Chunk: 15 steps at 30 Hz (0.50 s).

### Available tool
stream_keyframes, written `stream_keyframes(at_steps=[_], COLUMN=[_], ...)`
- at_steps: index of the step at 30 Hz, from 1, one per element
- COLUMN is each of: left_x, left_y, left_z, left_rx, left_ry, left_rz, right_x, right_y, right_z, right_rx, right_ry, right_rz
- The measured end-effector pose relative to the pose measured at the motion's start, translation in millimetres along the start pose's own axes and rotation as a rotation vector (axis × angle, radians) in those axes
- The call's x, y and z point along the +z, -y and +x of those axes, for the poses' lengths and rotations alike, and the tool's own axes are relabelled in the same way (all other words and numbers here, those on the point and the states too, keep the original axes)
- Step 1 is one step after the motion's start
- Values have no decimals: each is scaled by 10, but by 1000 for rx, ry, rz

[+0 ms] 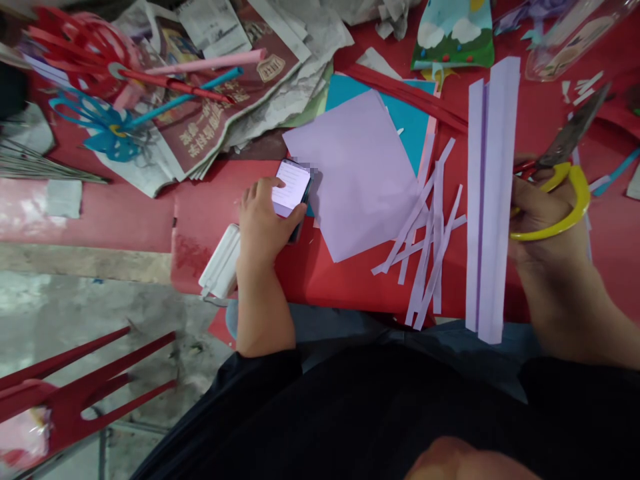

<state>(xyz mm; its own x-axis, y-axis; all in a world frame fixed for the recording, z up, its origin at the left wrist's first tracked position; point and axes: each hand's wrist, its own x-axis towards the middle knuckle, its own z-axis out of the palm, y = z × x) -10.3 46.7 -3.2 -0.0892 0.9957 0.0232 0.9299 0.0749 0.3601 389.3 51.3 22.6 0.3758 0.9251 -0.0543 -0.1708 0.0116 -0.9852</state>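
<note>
My left hand (263, 223) rests on a lit phone (291, 188) lying on the red table (210, 207), fingers curled round its edge and thumb on the screen. My right hand (537, 217) grips yellow-handled scissors (563, 180) and also pinches a long folded lilac paper strip (490, 200) that hangs over the table's near edge. The scissor blades point up and to the right, away from the strip. Several thin cut lilac strips (427, 243) lie between my hands, beside a lilac sheet (357, 170) on a blue sheet (410, 120).
A white folded object (221, 262) lies by my left wrist. Newspapers (240, 80) and paper flowers on sticks (105, 87) fill the far left. A paper collage (453, 33) and a clear plastic bottle (575, 33) sit at the far right. Red cut paper (85, 393) hangs lower left.
</note>
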Motion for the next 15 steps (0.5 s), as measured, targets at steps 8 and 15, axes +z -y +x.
stream_keyframes(at_steps=[8,15], left_x=[43,45], left_y=[20,-1], left_z=[-9,-6], left_rx=[6,14], left_ry=[-13,-10], left_rz=[11,-6], right_x=[-15,-14], right_y=[4,-7], right_z=[-14,-17], right_rx=[12,-4], right_ry=[8,17], right_rz=[15,0])
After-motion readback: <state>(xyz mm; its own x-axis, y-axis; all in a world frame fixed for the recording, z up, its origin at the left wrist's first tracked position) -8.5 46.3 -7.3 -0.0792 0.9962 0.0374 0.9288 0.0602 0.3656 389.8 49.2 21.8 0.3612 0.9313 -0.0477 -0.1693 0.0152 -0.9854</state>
